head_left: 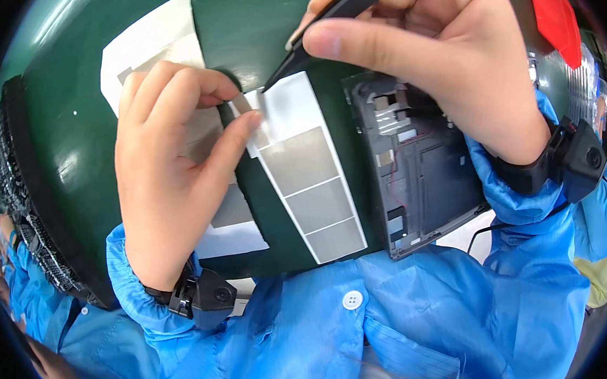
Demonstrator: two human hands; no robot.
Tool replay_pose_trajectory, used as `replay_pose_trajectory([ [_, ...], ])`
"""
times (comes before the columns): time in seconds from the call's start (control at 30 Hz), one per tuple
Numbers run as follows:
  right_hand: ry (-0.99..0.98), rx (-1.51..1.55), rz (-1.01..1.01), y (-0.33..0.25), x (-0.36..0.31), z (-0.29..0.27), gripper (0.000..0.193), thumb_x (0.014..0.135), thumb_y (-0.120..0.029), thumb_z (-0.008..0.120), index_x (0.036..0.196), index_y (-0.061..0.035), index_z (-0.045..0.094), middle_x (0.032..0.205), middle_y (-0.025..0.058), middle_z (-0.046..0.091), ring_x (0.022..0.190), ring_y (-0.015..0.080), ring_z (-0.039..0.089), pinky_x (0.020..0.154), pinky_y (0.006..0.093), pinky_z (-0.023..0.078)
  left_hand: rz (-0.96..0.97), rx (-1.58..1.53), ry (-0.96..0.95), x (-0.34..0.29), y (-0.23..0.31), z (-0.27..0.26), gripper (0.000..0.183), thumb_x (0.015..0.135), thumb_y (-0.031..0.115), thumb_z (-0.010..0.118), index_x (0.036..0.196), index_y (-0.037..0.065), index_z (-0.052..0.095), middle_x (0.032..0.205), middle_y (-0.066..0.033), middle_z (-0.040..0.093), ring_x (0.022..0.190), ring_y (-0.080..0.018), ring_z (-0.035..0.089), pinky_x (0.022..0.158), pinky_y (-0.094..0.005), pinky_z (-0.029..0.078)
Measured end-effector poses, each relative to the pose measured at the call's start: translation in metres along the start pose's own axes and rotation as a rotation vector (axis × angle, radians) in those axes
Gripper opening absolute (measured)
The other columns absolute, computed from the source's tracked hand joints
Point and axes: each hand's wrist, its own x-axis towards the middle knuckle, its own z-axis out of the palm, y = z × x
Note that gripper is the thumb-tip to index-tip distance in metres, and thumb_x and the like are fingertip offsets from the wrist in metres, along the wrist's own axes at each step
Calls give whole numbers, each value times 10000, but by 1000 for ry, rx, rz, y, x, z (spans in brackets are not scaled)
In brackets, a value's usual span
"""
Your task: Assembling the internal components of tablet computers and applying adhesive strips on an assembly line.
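Note:
My left hand (163, 127) pinches a small grey strip (242, 105) between thumb and forefinger, with a narrow white piece hanging beside it. In my right hand (440, 41) are black tweezers (329, 22), held in a pinch. Their tip points down at the top left corner of a white backing sheet (288, 107), close to the strip; whether it touches cannot be told. Several grey rectangular stickers (305, 161) lie in a row down that sheet. Under and beside my left hand is another white sheet (177, 29) with grey patches, partly hidden by the hand.
A dark plastic device casing (434, 177) with a thin red wire lies right of the stickers on the green table surface (68, 131). A red item (557, 28) and clear plastic (585, 86) are at the far right. Blue sleeves of other people (26, 283) show at the edges.

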Motion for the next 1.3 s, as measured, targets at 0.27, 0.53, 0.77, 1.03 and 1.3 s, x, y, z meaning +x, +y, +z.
replay_pose_trajectory([
  [0.27,170,50,377,-51,-44,-33,284,871,18,764,1142,19,681,992,95,751,874,112,694,785,233,540,178,247,80,-28,43,-1,370,815,20,751,1164,-13,634,1045,-140,656,970,-305,581,901,-408,444],
  [0.53,222,-57,386,-48,-54,-25,220,943,-121,736,1106,19,687,880,61,721,761,91,670,641,209,522,338,215,-12,-68,82,31,384,699,86,798,1075,65,720,1084,-73,693,1018,-301,551,878,-363,446],
  [0.77,243,-11,274,-36,-49,-16,257,964,-195,719,1116,7,674,861,44,682,702,83,618,572,204,471,134,232,-59,-65,100,40,405,692,93,844,1073,55,712,997,-89,587,912,-285,505,768,-380,435],
  [1.03,202,83,232,-23,-42,-29,256,965,-196,715,1113,7,666,867,41,672,709,84,608,613,193,476,221,185,49,-65,108,54,371,673,55,816,1039,49,761,1005,-65,629,912,-267,507,795,-378,444],
  [1.3,18,258,109,5,-39,-46,210,979,-169,696,1097,1,661,860,51,675,716,95,616,632,204,491,276,60,-372,-74,105,43,567,779,260,742,1299,52,656,1468,-151,545,1404,-395,467,1177,-546,293],
])
